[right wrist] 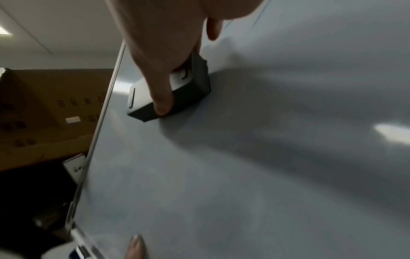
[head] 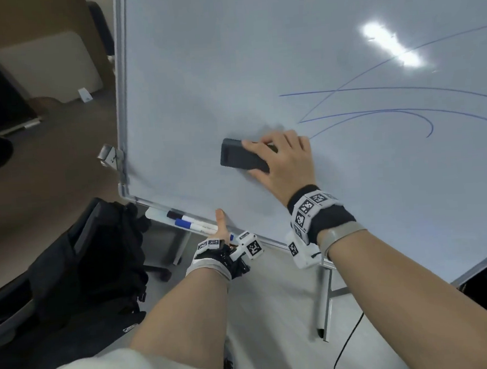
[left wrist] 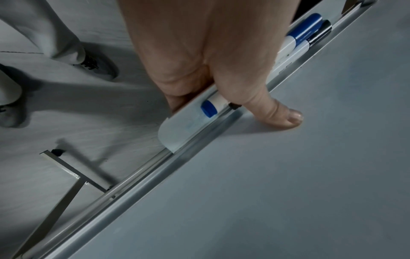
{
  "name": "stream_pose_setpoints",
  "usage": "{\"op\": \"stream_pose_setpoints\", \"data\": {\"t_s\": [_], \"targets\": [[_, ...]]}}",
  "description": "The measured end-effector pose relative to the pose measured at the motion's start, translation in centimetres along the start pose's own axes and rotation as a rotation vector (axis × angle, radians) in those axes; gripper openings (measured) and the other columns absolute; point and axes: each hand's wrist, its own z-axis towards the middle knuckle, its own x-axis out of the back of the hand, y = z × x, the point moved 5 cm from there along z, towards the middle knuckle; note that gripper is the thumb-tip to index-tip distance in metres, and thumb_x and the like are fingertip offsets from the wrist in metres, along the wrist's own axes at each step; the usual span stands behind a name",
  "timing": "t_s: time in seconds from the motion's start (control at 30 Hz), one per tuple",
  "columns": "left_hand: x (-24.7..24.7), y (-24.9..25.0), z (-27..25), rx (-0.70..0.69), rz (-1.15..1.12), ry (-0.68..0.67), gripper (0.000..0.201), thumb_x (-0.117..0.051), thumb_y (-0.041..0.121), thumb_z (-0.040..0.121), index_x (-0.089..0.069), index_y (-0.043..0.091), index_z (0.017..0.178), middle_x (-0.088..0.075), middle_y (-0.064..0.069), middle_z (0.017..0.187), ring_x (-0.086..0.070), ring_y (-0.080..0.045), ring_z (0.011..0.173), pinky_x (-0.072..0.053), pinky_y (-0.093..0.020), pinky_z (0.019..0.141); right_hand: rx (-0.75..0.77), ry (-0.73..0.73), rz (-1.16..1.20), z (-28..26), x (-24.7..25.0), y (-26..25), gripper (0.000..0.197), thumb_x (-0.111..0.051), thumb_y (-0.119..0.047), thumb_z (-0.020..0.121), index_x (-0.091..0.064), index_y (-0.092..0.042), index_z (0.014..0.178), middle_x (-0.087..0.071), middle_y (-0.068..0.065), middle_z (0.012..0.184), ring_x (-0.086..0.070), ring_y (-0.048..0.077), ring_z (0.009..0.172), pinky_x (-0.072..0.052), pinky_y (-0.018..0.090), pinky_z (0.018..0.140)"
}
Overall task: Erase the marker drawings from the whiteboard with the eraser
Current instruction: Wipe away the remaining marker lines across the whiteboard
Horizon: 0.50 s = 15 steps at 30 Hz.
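The whiteboard leans on its stand and fills most of the head view. Blue marker lines curve across its right half; the left half is bare. My right hand grips the dark grey eraser by its long sides and holds it flat against the board, just left of the lines' ends. The right wrist view shows my fingers over the eraser on the board. My left hand grips the marker tray, thumb pressed on the board, fingers curled under the tray.
Blue and black capped markers lie in the tray. A black backpack sits on the floor at lower left. The metal stand leg and a black cable are below the board. A cardboard box stands behind its left edge.
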Motion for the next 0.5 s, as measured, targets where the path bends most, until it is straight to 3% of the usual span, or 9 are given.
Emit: {"op": "stream_pose_setpoints", "data": {"t_s": [0.07, 0.1, 0.13, 0.17, 0.23, 0.33, 0.43, 0.47, 0.5], "targets": [[-0.5, 0.0, 0.2, 0.016, 0.009, -0.043, 0.111, -0.021, 0.11, 0.038, -0.052, 0.011, 0.079, -0.056, -0.016, 0.071, -0.058, -0.021, 0.062, -0.055, -0.034, 0.07, -0.107, 0.065, -0.012, 0.5, 0.9, 1.3, 0.054, -0.077, -0.047, 0.074, -0.064, -0.033, 0.124, -0.062, 0.0, 0.109, -0.054, 0.029, 0.097, -0.035, 0.039, 0.081], [-0.8, -0.2, 0.5, 0.022, -0.002, -0.066, 0.114, -0.02, 0.111, 0.031, -0.054, 0.011, 0.076, -0.058, -0.012, 0.071, -0.06, -0.017, 0.063, -0.054, -0.031, 0.065, -0.213, 0.144, -0.027, 0.9, 1.9, 2.6, 0.054, -0.074, -0.048, 0.075, -0.063, -0.033, 0.126, -0.061, 0.001, 0.111, -0.054, 0.029, 0.098, -0.034, 0.038, 0.081], [-0.9, -0.3, 0.4, 0.026, 0.003, -0.053, 0.116, -0.019, 0.11, 0.035, -0.056, 0.008, 0.077, -0.059, -0.011, 0.071, -0.063, -0.018, 0.063, -0.055, -0.031, 0.062, -0.322, 0.235, -0.05, 1.3, 3.0, 4.1, 0.053, -0.072, -0.049, 0.078, -0.062, -0.032, 0.127, -0.061, 0.002, 0.113, -0.053, 0.029, 0.099, -0.034, 0.038, 0.081], [-0.9, -0.6, 1.0, 0.029, 0.017, -0.045, 0.12, -0.017, 0.109, 0.038, -0.059, 0.008, 0.084, -0.061, -0.011, 0.071, -0.065, -0.021, 0.062, -0.056, -0.033, 0.062, -0.419, 0.315, -0.073, 1.5, 4.2, 5.6, 0.053, -0.069, -0.05, 0.081, -0.062, -0.03, 0.129, -0.061, 0.004, 0.115, -0.053, 0.029, 0.1, -0.035, 0.037, 0.082], [-1.4, -1.3, 2.8, -0.002, 0.087, -0.063, 0.135, -0.009, 0.11, 0.027, -0.064, 0.018, 0.11, -0.068, -0.013, 0.078, -0.071, -0.027, 0.067, -0.059, -0.038, 0.065, -0.544, 0.398, -0.102, 1.4, 5.5, 7.5, 0.053, -0.064, -0.052, 0.087, -0.06, -0.025, 0.132, -0.06, 0.008, 0.117, -0.054, 0.031, 0.102, -0.036, 0.038, 0.083], [-2.5, -3.1, 8.2, 0.074, -0.018, -0.122, 0.161, -0.02, 0.112, 0.014, -0.064, 0.004, 0.125, -0.068, -0.016, 0.081, -0.073, -0.038, 0.087, -0.055, -0.052, 0.088, -0.472, 0.364, -0.067, 1.4, 4.7, 6.1, 0.053, -0.065, -0.055, 0.086, -0.061, -0.026, 0.131, -0.06, 0.007, 0.113, -0.052, 0.029, 0.099, -0.036, 0.038, 0.082], [-3.2, -3.1, 9.6, 0.029, -0.056, -0.192, 0.177, -0.029, 0.109, 0.004, -0.044, 0.003, 0.145, -0.049, -0.005, 0.098, -0.049, -0.042, 0.133, -0.043, -0.052, 0.108, -0.213, 0.151, -0.038, 1.7, 2.5, 2.3, 0.056, -0.072, -0.053, 0.078, -0.062, -0.031, 0.129, -0.059, 0.004, 0.108, -0.052, 0.028, 0.093, -0.037, 0.04, 0.08], [-3.0, -2.8, 8.8, 0.034, -0.07, -0.196, 0.178, -0.029, 0.109, 0.003, -0.044, 0.002, 0.145, -0.05, -0.005, 0.098, -0.049, -0.042, 0.133, -0.042, -0.052, 0.108, -0.189, 0.124, -0.041, 1.7, 2.3, 2.0, 0.056, -0.072, -0.053, 0.078, -0.062, -0.031, 0.129, -0.059, 0.003, 0.107, -0.053, 0.028, 0.093, -0.037, 0.04, 0.08], [-2.6, -2.9, 8.6, 0.052, -0.063, -0.173, 0.173, -0.027, 0.11, 0.005, -0.052, 0.001, 0.138, -0.059, -0.007, 0.096, -0.058, -0.044, 0.123, -0.047, -0.054, 0.103, -0.22, 0.143, -0.034, 1.7, 2.7, 2.3, 0.055, -0.072, -0.054, 0.079, -0.062, -0.029, 0.128, -0.059, 0.003, 0.107, -0.053, 0.028, 0.094, -0.037, 0.04, 0.08]]}}
